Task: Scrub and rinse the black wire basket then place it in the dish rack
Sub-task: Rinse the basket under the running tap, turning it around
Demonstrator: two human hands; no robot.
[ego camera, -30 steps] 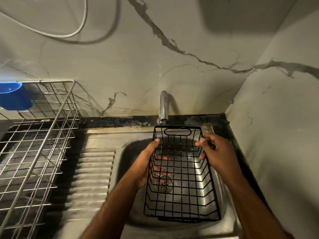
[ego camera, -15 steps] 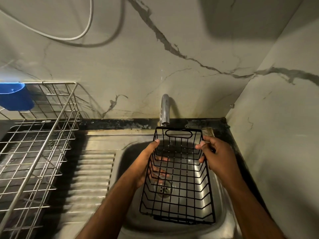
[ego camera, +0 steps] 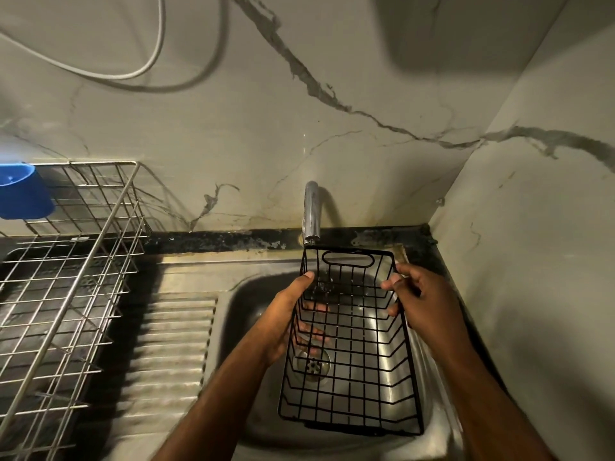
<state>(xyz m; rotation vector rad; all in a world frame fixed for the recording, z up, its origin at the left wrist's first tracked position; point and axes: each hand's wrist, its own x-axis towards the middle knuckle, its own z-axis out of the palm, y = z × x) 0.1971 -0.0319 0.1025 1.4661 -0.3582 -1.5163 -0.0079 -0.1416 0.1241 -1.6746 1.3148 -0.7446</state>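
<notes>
We hold one black wire basket (ego camera: 349,347) over the sink (ego camera: 429,371), its far end under the single tap (ego camera: 311,211). Our left hand (ego camera: 283,324) and right hand (ego camera: 421,301) each grasp a long side rim. One dish rack (ego camera: 66,277) stands well apart at left, the ribbed drainboard (ego camera: 173,344) between.

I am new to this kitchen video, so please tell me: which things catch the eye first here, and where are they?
The black wire basket is held over the steel sink, with the left hand and right hand gripping its two long sides, its far end just under the tap. At the left stands a metal dish rack with a blue cup at its back.
</notes>
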